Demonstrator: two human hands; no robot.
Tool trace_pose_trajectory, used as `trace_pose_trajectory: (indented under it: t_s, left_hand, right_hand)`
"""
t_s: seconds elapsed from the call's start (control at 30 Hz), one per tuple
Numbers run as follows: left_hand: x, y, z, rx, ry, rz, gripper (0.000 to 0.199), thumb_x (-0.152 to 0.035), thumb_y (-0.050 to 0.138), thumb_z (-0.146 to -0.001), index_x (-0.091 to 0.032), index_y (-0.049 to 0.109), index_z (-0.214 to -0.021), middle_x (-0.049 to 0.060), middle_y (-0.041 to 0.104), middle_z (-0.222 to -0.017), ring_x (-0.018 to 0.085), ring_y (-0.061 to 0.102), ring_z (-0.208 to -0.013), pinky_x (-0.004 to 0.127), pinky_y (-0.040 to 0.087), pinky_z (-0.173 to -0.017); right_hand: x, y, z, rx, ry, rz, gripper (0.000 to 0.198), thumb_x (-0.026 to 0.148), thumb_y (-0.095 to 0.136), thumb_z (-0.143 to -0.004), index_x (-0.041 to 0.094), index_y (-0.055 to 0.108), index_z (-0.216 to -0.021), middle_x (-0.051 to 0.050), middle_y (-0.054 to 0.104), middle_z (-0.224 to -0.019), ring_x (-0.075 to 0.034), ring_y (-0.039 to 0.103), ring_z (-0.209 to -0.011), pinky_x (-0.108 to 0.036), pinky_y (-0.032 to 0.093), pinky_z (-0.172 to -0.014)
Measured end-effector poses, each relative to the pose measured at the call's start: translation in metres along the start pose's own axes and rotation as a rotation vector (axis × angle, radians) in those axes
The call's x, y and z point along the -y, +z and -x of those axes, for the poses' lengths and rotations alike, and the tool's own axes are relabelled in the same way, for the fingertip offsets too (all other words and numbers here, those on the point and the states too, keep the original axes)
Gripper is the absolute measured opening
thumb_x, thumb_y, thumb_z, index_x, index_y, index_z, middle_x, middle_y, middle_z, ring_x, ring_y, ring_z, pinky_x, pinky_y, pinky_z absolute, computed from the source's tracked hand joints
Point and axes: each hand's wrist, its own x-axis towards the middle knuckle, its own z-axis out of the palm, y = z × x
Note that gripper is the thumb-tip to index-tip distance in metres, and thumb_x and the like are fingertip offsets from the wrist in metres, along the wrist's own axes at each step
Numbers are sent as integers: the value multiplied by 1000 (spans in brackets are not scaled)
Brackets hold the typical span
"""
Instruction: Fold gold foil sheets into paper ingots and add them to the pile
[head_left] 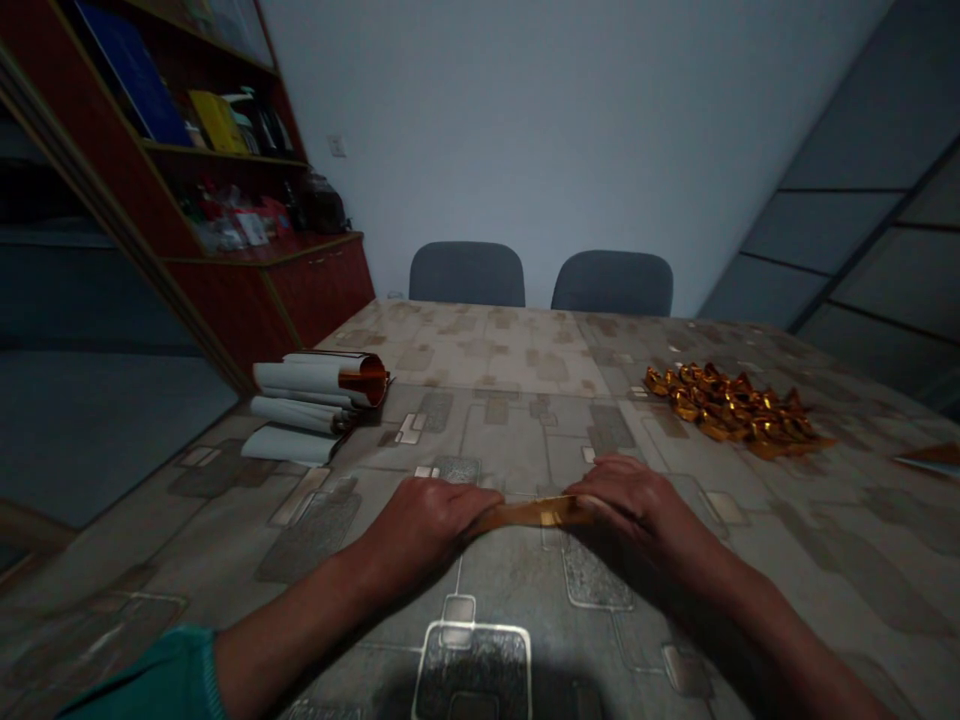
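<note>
A narrow folded strip of gold foil paper point(534, 514) stretches between my two hands, just over the patterned tabletop. My left hand point(435, 510) grips its left end, thumb along the top. Its other end is pinched in my right hand point(630, 498), whose fingers curl over and hide that part. Farther right lies a pile of folded gold foil pieces point(739, 408), shaped like small ingots. Over on the left rest curled sheets of foil paper point(315, 382), grey-white outside and shiny orange-gold inside.
The table point(487, 420) has a cover with a rectangle pattern. Two grey chairs point(466, 273) stand at its far side by the wall. A red-brown cabinet point(315, 290) with laden shelves is at the left. One flat foil piece point(930, 458) lies near the right edge.
</note>
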Motion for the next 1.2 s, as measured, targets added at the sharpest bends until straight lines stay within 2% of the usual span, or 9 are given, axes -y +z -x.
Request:
trace_pose_trajectory:
  t_s: [0.1,0.2,0.3,0.4,0.47,0.57,0.83,1.03,1.2]
  left_hand:
    - [-3,-1,0,34,-136,277,28,-23,42,-100,-18,69,-96,4,74,-83,16,68,-74,25,48,-69]
    - [-7,-1,0,65,-345,606,30,-28,44,-97,-16,68,-83,1,67,-73,15,61,-68,24,44,-63]
    - [-14,-1,-1,136,-473,867,30,-32,48,-94,-14,68,-80,0,62,-70,14,55,-66,23,41,-62]
    - [-21,2,-1,173,-508,941,31,-35,50,-92,-14,70,-81,0,63,-70,15,55,-67,24,41,-64]
    - [-24,3,0,161,-532,964,31,-37,51,-91,-15,71,-81,1,66,-72,16,57,-69,25,44,-66]
    - [-23,6,1,154,-551,1024,30,-37,54,-90,-15,73,-83,2,69,-74,18,61,-72,26,46,-69]
    - [-9,11,3,89,-620,1262,30,-31,73,-77,-16,76,-103,7,78,-91,23,71,-89,33,51,-80]
    - [-4,8,0,-56,-610,1117,26,-25,73,-74,-15,76,-98,9,79,-92,22,73,-82,35,55,-77]
    - [-4,2,-1,-215,-525,827,16,-19,63,-80,-17,78,-87,7,79,-88,22,72,-84,39,55,-83]
  right_hand:
    - [-11,-10,6,-103,249,-300,44,50,49,-100,21,72,-75,-4,71,-73,-20,64,-67,-31,48,-62]
    - [-17,-11,11,-320,512,-630,40,54,53,-96,21,75,-90,-9,76,-86,-25,70,-80,-37,54,-71]
    - [-5,0,12,-230,537,-933,50,59,47,-97,23,66,-125,-15,71,-122,-31,68,-107,-45,54,-86]
    - [17,16,9,-101,572,-1114,54,61,51,-94,22,63,-129,-16,73,-115,-31,71,-98,-43,57,-78]
    - [26,24,6,-34,593,-1097,46,52,73,-82,19,70,-114,-12,75,-101,-26,72,-87,-37,57,-76]
    - [26,32,4,-49,644,-1051,34,47,79,-78,15,74,-89,-8,75,-83,-21,69,-74,-31,54,-68]
    - [13,31,6,-211,703,-1083,32,45,78,-79,15,74,-89,-10,75,-84,-22,70,-72,-31,53,-63]
    - [-1,28,7,-191,621,-944,29,45,76,-80,17,76,-88,-9,75,-84,-21,68,-73,-31,53,-62]
    - [-8,23,6,-209,501,-809,18,36,72,-84,21,79,-90,-6,73,-84,-21,66,-77,-35,53,-68]
